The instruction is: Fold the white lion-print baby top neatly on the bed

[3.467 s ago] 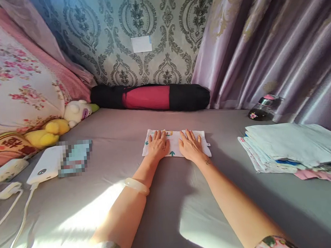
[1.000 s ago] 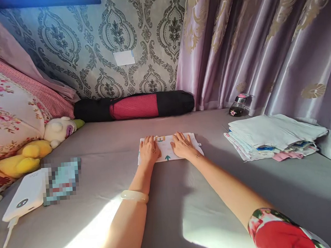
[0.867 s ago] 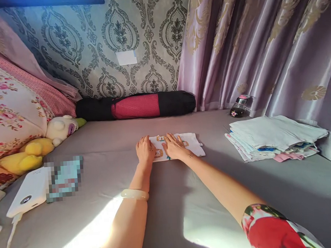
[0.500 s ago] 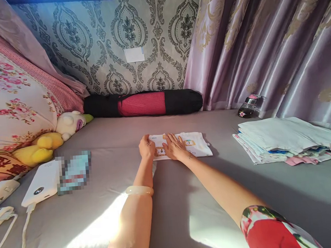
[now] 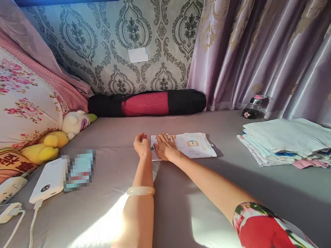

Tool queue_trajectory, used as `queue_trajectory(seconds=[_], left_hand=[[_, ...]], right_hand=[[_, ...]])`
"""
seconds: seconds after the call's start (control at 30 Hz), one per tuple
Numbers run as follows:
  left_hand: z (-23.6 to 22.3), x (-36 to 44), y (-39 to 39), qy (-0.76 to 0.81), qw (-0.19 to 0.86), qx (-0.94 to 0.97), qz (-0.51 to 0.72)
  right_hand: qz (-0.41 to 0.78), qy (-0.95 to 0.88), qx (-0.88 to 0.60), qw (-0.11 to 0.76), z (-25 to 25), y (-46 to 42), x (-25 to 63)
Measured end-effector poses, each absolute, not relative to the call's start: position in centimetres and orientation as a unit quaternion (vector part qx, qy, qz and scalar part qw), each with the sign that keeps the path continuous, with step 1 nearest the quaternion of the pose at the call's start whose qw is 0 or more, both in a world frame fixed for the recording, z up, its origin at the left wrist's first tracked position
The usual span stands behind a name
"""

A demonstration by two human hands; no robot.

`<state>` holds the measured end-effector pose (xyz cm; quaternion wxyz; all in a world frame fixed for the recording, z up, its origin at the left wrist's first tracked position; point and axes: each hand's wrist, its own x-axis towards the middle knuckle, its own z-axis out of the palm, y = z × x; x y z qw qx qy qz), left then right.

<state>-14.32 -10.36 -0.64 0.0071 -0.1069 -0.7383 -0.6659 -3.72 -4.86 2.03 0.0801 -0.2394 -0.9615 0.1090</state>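
A folded white cloth (image 5: 202, 146) with a printed animal face and small outlined shapes lies flat on the grey sheet in front of me. My right hand (image 5: 165, 147) rests palm down on its left part, fingers stretched out. Just beside the cloth's left edge is my left hand (image 5: 142, 145), turned on its side with fingers loosely bent and nothing visible in it. Whether it touches the edge is hard to make out. A pale bangle (image 5: 140, 191) circles my left forearm.
To the right lies a stack of folded cloths (image 5: 291, 136), with a dark bottle (image 5: 253, 107) behind it. A black and red rolled bag (image 5: 145, 104) lies along the wall. Left are a white power bank (image 5: 47, 181) with a cable, a blurred-out item (image 5: 80, 170) and plush toys (image 5: 39, 151).
My right hand has slid left across the cloth, uncovering more of the print. My left hand has shifted slightly left, off the cloth's edge. The view has turned a little.
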Motion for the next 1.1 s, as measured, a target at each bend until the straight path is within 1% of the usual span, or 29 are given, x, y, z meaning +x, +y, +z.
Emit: queue_trajectory(seconds=[0.3,0.57,0.8,0.97,1.1], left_hand=[[-0.6,-14.3,-10.3,-0.734,0.001,-0.100,-0.672],[-0.5,-14.5,-10.4,-0.733,0.011,-0.101,-0.672],[0.3,-14.4,-10.9,-0.730,0.031,-0.079,-0.679],[0.7,-14.0,-10.9,-0.715,0.017,-0.080,-0.694],[0.8,-13.7,-10.8,-0.710,0.012,-0.087,-0.699]], right_hand=[[0.125,-0.959,-0.245,0.069,1.0,-5.5,-4.8],[0.125,-0.959,-0.251,0.050,1.6,-5.6,-5.1],[0.094,-0.973,-0.188,0.091,1.6,-7.1,-5.2],[0.087,-0.974,-0.189,0.090,1.3,-7.4,-5.0],[0.108,-0.973,-0.189,0.072,1.8,-7.2,-5.0]])
